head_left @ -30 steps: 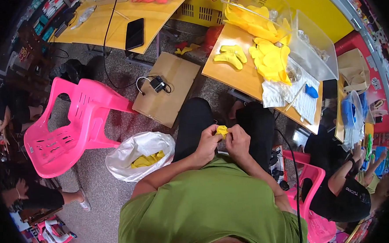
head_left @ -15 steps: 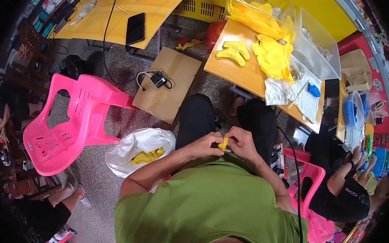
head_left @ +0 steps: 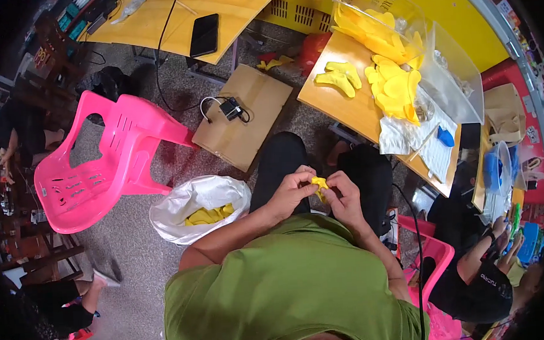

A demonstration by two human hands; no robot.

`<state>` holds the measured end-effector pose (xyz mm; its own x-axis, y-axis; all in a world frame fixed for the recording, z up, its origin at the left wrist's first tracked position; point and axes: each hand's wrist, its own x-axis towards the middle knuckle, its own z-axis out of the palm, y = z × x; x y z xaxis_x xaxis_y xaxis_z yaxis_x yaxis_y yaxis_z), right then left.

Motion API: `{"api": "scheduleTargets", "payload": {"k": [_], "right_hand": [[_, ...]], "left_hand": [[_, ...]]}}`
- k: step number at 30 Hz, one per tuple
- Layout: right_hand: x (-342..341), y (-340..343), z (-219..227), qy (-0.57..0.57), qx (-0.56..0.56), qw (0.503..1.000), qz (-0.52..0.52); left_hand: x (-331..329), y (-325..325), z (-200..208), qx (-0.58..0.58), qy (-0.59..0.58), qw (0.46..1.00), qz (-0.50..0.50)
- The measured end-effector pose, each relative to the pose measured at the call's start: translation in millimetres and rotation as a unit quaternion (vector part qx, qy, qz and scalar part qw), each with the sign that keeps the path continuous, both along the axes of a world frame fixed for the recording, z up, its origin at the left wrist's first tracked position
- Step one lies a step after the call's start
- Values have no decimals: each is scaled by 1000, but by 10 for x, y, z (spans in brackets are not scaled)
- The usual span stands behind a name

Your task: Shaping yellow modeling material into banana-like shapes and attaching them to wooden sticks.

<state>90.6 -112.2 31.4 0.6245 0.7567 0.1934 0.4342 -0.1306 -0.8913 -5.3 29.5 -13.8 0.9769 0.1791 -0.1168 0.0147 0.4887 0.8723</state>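
Over my lap, my left hand [head_left: 293,192] and my right hand [head_left: 345,198] pinch a small yellow fabric piece [head_left: 319,185] between them. Both hands have their fingers closed on it, and its exact shape is partly covered by them. To the left of my knee, a white sack [head_left: 175,215] holds more yellow pieces [head_left: 210,215]. On the wooden table [head_left: 337,120] at the right lie two curved yellow pieces [head_left: 341,78] and a pile of flat yellow pieces [head_left: 394,88].
A pink plastic chair [head_left: 114,157] stands at the left beside a cardboard sheet [head_left: 244,113] bearing a black charger [head_left: 232,109]. A phone [head_left: 204,35] lies on the far table. Clear plastic bins [head_left: 455,80] stand at the right. Another person [head_left: 474,276] sits at lower right.
Both hands have risen slightly away from my body with the yellow piece, which now shows more of its surface. The whole view has shifted a little.
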Motion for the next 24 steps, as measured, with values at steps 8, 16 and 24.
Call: {"api": "scheduleTargets", "payload": {"k": [8,16,24], "right_hand": [[7,-7,-142,50,2,998,-25],[-33,27,-201,-91,-9,994,-63],[-36,25,-172,-198,-19,980,-26]], "left_hand": [[8,-97,132,-94,11,994,-49],[-82,-85,89,-142,-23,985,-97],[-87,-180,-86,-69,27,994,83]]}}
